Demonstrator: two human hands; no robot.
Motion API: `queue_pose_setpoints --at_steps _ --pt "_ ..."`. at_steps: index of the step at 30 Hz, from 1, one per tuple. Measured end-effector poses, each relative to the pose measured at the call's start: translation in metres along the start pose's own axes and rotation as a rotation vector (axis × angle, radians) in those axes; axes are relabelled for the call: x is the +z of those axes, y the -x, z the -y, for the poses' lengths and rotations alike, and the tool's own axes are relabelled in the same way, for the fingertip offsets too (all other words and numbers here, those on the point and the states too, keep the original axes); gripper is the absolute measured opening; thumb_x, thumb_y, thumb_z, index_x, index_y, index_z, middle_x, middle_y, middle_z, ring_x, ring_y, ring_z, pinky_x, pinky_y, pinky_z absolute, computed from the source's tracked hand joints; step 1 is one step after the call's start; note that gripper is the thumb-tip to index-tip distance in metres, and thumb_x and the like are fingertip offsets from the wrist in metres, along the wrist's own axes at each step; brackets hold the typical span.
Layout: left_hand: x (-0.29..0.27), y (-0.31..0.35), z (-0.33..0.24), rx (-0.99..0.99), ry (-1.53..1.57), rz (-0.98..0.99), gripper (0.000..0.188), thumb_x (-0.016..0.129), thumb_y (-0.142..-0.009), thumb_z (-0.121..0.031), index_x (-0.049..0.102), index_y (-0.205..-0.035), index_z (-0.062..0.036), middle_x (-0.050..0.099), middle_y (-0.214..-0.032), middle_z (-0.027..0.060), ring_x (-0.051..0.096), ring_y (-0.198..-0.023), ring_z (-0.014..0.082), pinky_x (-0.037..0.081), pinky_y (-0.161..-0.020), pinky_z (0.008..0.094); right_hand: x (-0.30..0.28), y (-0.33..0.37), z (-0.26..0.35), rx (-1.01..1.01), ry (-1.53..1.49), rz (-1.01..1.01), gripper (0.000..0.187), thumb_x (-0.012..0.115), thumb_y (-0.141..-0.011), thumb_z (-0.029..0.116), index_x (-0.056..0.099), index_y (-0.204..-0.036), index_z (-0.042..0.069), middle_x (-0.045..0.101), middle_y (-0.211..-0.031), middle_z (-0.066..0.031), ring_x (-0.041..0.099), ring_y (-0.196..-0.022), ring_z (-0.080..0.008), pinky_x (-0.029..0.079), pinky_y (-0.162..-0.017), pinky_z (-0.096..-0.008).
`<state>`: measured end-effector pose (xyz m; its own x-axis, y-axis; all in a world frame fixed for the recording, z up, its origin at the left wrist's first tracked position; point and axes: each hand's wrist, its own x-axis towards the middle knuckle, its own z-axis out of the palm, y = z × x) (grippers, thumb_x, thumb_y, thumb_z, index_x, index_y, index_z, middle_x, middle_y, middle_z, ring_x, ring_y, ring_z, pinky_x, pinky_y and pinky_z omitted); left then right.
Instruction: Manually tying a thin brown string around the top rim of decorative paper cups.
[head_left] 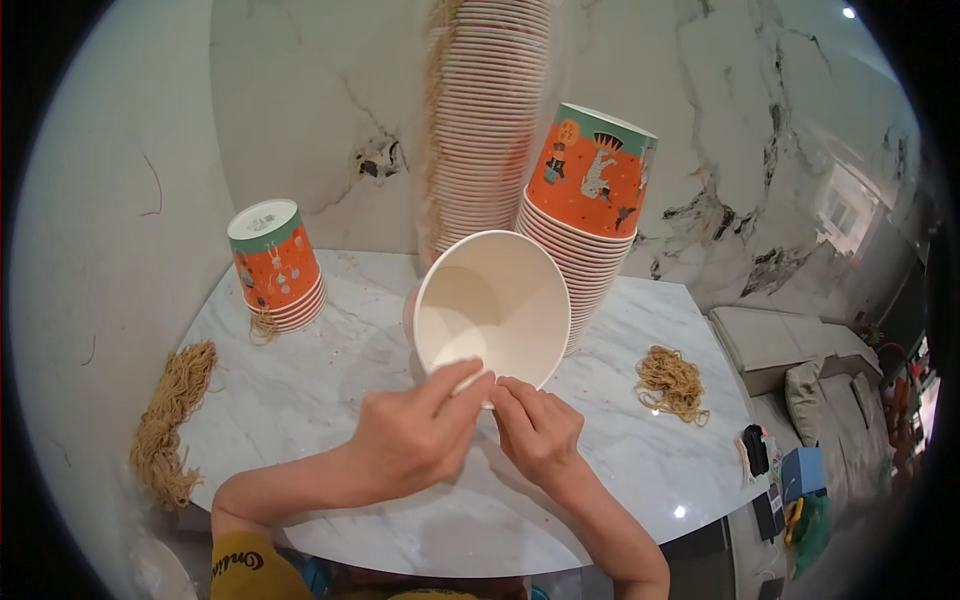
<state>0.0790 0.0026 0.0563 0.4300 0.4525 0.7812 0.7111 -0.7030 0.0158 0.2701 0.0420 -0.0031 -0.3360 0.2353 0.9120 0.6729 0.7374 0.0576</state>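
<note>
A large white-lined paper bucket [535,290] is tipped so that its open mouth faces me over the middle of the table. At the near side of its rim, my left hand [415,430] has thumb and fingers pinched together. Right beside it, the fingertips of my right hand [538,425] are also pinched at the rim. Whether anything small is between the fingers is hidden. Behind the bucket, to the right, leans a tall stack of upside-down orange and green paper buckets [590,175]. A shorter upside-down stack [275,260] stands at the left, with a bit of tan string at its base.
A tall wrapped column of nested buckets [490,120] stands against the marble wall. A tan string bundle [170,425] hangs over the table's left edge; a smaller string heap [672,385] lies at right. Beyond the marble-patterned table [390,535] is a grey sofa [780,345].
</note>
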Motion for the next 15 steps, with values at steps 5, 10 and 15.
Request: queue_pose_setpoints --at_steps 5,10,15 --pt "0.011 0.005 -0.003 0.030 0.010 0.134 0.035 0.066 -0.075 -0.005 0.065 -0.109 0.0006 0.059 -0.092 0.0070 0.063 -0.059 0.0189 0.049 -0.049 0.0315 0.004 0.008 -0.004 -0.022 0.013 -0.001 0.025 0.071 -0.072 0.002 0.069 -0.097 0.002 0.071 -0.097 -0.0078 0.061 -0.060 -0.0155 0.047 -0.051 -0.0275" --pt "0.000 0.002 0.009 -0.007 0.051 0.189 0.021 0.069 -0.076 -0.002 0.066 -0.096 -0.0046 0.060 -0.091 0.0057 0.065 -0.066 0.0217 0.052 -0.053 0.0331 0.000 0.002 0.001 0.025 -0.075 0.068 0.028 0.075 -0.070 -0.003 0.067 -0.097 0.002 0.071 -0.093 -0.0093 0.066 -0.063 -0.0208 0.051 -0.052 -0.0293" --pt "-0.018 -0.014 0.036 -0.070 0.185 0.216 0.016 0.062 -0.073 -0.002 0.056 -0.087 -0.0050 0.055 -0.088 0.0072 0.061 -0.065 0.0289 0.049 -0.053 0.0408 -0.001 0.007 -0.008 0.011 -0.082 0.103 0.036 0.075 -0.067 -0.005 0.067 -0.101 0.004 0.071 -0.093 -0.0098 0.068 -0.066 -0.0224 0.053 -0.052 -0.0304"
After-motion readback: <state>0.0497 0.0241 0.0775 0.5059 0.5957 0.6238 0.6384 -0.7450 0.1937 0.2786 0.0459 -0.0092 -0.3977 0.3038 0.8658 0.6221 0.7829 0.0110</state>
